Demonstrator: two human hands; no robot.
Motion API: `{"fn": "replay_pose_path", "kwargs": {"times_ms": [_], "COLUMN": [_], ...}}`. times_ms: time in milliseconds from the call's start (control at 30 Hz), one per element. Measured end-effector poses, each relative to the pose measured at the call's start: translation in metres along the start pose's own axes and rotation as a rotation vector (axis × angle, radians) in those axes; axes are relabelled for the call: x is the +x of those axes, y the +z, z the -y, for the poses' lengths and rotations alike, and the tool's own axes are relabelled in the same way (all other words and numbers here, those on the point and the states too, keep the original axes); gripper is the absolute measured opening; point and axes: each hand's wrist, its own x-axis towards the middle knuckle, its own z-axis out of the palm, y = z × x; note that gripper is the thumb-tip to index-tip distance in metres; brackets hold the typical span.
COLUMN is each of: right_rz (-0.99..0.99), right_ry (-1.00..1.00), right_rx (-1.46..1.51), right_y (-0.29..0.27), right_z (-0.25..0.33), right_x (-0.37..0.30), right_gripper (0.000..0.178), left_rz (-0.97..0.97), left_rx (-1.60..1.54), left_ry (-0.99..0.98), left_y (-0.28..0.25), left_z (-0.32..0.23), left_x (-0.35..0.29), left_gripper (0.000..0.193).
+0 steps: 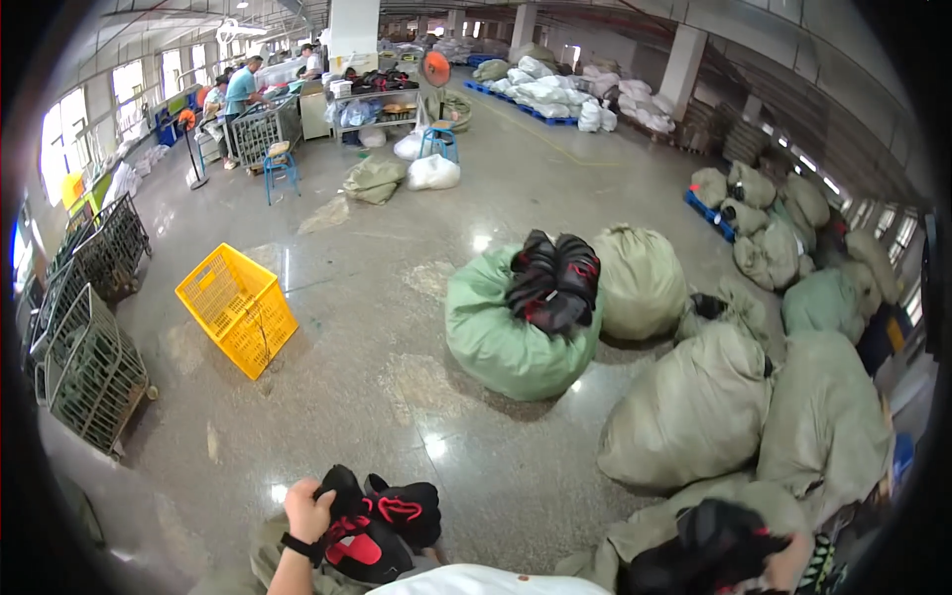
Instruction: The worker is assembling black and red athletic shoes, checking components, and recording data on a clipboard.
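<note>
At the bottom left, my left hand [309,511], with a dark band on the wrist, is closed on the edge of a bundle of black shoe uppers [369,540] with red parts. An olive sack shows beneath that forearm. What looks like my right hand [790,563] is at the lower right, beside a dark bundle [709,545] over an olive sack; its fingers are blurred and partly hidden. Ahead stands a full green sack [516,347] with more black and red shoe uppers [555,283] stacked on top.
A yellow plastic crate [238,309] sits tilted on the floor at left, near metal cage trolleys [94,367]. Bulging olive sacks [689,407] crowd the right side. Farther back are a blue stool [439,144], a fan [435,69], white sacks on pallets and people working.
</note>
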Motion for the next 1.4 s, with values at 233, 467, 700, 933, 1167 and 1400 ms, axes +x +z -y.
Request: {"fn": "replay_pose_path", "kwargs": {"times_ms": [233, 467, 700, 933, 1167, 1400], "right_rz": [-0.594, -0.522, -0.036, 0.142, 0.057, -0.023], "right_ry": [-0.246, -0.626, -0.852, -1.078, -0.736, -0.697], "right_rx": [0.866, 1.358, 1.549, 1.777, 1.814, 1.752], "right_y": [-0.248, -0.227, -0.204, -0.204, -0.167, -0.145], "right_z": [0.363, 0.645, 0.979, 1.292, 1.532, 1.717], "right_x": [0.061, 0.167, 0.239, 0.333, 0.484, 0.559], "right_gripper": [0.064, 0.053, 0.050, 0.035, 0.036, 0.033], "left_rz": [-0.110, -0.278, -0.359, -0.516, -0.525, -0.512], "left_rx": [-0.236, -0.375, 0.312, 0.348, 0.412, 0.442], "left_ry": [0.174, 0.112, 0.383, 0.240, 0.191, 0.086], "left_y": [-0.034, -0.063, -0.116, -0.150, -0.159, -0.176], "left_z": [0.003, 0.050, 0.027, 0.003, 0.070, 0.169], "left_x": [0.154, 0.315, 0.468, 0.633, 0.858, 1.111], "left_gripper": [0.016, 0.015, 0.015, 0.019, 0.023, 0.025]}}
